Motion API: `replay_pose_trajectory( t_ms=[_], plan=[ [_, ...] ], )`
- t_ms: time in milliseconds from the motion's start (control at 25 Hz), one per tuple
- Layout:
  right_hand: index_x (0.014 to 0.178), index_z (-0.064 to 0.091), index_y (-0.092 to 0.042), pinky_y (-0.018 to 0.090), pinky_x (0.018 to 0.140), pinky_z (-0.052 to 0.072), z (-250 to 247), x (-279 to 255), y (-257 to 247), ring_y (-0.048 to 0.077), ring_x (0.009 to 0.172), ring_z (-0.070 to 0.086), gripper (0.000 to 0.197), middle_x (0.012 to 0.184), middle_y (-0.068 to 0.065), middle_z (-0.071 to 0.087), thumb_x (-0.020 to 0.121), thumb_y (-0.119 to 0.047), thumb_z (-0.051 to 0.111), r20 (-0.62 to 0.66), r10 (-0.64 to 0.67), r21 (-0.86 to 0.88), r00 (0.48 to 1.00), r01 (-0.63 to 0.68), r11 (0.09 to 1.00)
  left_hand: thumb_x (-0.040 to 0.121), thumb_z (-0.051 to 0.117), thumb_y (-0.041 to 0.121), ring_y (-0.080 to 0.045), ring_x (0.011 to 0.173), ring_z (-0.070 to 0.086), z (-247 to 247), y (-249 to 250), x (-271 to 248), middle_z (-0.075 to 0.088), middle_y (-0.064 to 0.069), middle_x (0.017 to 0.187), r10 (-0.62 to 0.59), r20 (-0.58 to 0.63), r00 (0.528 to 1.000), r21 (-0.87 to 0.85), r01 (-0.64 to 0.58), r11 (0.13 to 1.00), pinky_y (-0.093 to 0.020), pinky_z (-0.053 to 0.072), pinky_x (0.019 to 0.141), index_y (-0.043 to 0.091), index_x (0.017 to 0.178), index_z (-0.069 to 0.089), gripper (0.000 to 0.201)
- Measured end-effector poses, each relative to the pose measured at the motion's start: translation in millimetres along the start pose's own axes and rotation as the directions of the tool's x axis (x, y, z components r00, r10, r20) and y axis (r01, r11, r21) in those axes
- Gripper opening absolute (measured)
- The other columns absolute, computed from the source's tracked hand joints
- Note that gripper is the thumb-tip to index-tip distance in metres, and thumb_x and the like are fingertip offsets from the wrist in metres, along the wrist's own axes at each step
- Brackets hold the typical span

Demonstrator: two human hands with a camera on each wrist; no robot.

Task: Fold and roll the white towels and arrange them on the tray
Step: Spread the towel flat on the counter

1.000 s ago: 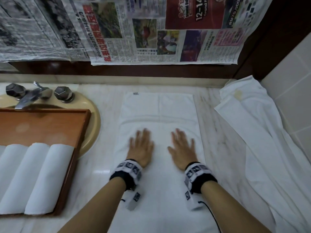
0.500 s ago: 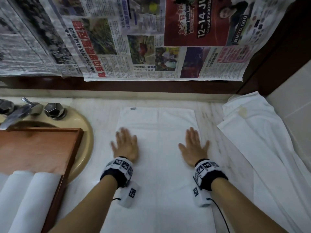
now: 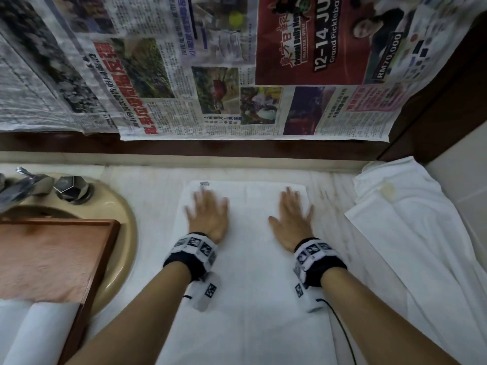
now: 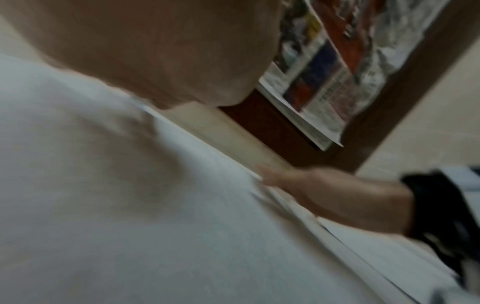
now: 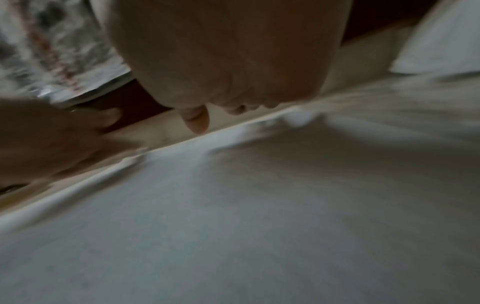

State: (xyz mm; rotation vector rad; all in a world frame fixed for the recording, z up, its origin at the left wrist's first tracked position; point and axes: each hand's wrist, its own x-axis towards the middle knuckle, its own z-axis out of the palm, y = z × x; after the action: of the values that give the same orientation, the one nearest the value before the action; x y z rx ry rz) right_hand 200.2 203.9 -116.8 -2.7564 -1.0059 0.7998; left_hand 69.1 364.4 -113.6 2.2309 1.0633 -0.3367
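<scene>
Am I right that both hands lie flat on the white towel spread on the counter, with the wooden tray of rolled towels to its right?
Not quite. The left hand and right hand do lie flat on the white towel, but the head view shows the wooden tray with its rolled towels to the left, over the sink.

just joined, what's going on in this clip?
A person is smoothing a folded white towel laid flat on the marble counter. The left hand and right hand press on it with flat palms, near its far corners. Rolled towels already lie in the wooden tray over the sink.
</scene>
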Motion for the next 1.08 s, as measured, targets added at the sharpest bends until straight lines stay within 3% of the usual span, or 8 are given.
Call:
replay_pose_trajectory(
  t_ms=[80,160,440,600,760,880,960,1080],
  plan=[
    [0.153,-0.011,-0.018,0.051,0.115,-0.015,4.2,14.5,-30.7,0.015,0.145,-0.022,0.066,0.158,-0.005,-0.024,0.102,-0.036,0.027,0.042,-0.195,0.037,0.980,0.193,0.980,0.105,0.005,0.040,-0.014,0.147,-0.020,16.7,32.5,4.5,-0.019,0.006,0.160,0.210,0.099,0.973,-0.032,-0.208,0.978,-0.042,-0.015,0.118,0.024,0.154,-0.007,0.053],
    [0.154,-0.007,-0.023,0.048,0.115,-0.016,7.8,28.4,-36.8,0.012,0.146,-0.021,0.063,0.159,-0.008,-0.021,0.103,-0.032,0.028,0.080,-0.215,0.059,0.973,0.211,0.976,0.105,0.003,0.039,-0.010,0.146,-0.020,26.4,32.6,14.2,-0.015,0.011,0.161,0.266,0.132,0.955,0.021,-0.271,0.962,-0.039,-0.017,0.118,0.031,0.155,-0.004,0.051],
    [0.151,-0.009,-0.040,0.047,0.113,-0.020,2.3,45.7,-14.0,0.010,0.142,-0.028,0.060,0.155,-0.015,-0.030,0.102,-0.042,0.024,0.093,-0.142,-0.033,0.985,0.146,0.989,0.101,0.001,0.047,-0.010,0.145,-0.024,-6.9,-11.9,39.7,-0.022,0.016,0.158,0.163,0.073,0.984,0.186,-0.174,0.967,-0.039,-0.019,0.117,0.046,0.151,-0.004,0.050],
    [0.150,-0.012,-0.041,0.046,0.114,-0.020,-1.3,46.1,5.5,0.008,0.142,-0.028,0.059,0.154,-0.015,-0.031,0.101,-0.048,0.021,0.073,-0.095,-0.036,0.993,0.098,0.995,0.101,0.005,0.049,-0.010,0.144,-0.026,-18.4,-35.3,43.6,-0.026,0.015,0.157,0.111,0.038,0.993,0.230,-0.117,0.966,-0.040,-0.018,0.117,0.044,0.151,-0.010,0.052],
    [0.149,-0.018,-0.037,0.055,0.112,-0.020,-8.9,48.2,30.9,0.007,0.141,-0.029,0.060,0.153,-0.013,-0.035,0.101,-0.050,0.015,0.063,0.075,-0.041,0.995,-0.072,0.997,0.099,0.011,0.057,-0.016,0.143,-0.031,-22.9,-46.6,47.2,-0.035,0.011,0.153,-0.015,0.033,0.999,0.276,0.005,0.961,-0.044,-0.019,0.116,0.040,0.148,-0.021,0.061],
    [0.151,-0.019,-0.030,0.059,0.110,-0.019,-16.0,47.8,29.6,0.007,0.141,-0.030,0.064,0.153,-0.010,-0.035,0.100,-0.049,0.016,0.075,0.101,-0.014,0.992,-0.101,0.995,0.099,0.013,0.059,-0.021,0.143,-0.031,-26.9,-43.7,47.2,-0.035,0.009,0.154,-0.047,0.037,0.998,0.285,0.034,0.958,-0.049,-0.017,0.116,0.038,0.148,-0.022,0.064],
    [0.152,-0.016,-0.023,0.060,0.111,-0.019,-17.5,32.8,21.0,0.010,0.143,-0.027,0.067,0.155,-0.007,-0.033,0.101,-0.048,0.018,0.036,0.048,-0.045,0.998,-0.046,0.998,0.100,0.016,0.057,-0.023,0.143,-0.031,-30.6,-38.4,37.7,-0.033,0.005,0.156,-0.018,0.011,1.000,0.266,0.014,0.964,-0.053,-0.017,0.115,0.036,0.150,-0.020,0.065],
    [0.153,-0.013,-0.021,0.060,0.112,-0.015,17.9,-33.5,-13.9,0.012,0.144,-0.026,0.064,0.156,-0.009,-0.029,0.102,-0.047,0.017,0.092,-0.205,-0.106,0.974,0.214,0.971,0.100,0.015,0.056,-0.022,0.142,-0.032,-2.7,-18.6,-17.6,-0.034,0.005,0.154,0.110,0.100,0.989,0.253,-0.132,0.958,-0.052,-0.017,0.113,0.036,0.150,-0.019,0.064]
  ],
)
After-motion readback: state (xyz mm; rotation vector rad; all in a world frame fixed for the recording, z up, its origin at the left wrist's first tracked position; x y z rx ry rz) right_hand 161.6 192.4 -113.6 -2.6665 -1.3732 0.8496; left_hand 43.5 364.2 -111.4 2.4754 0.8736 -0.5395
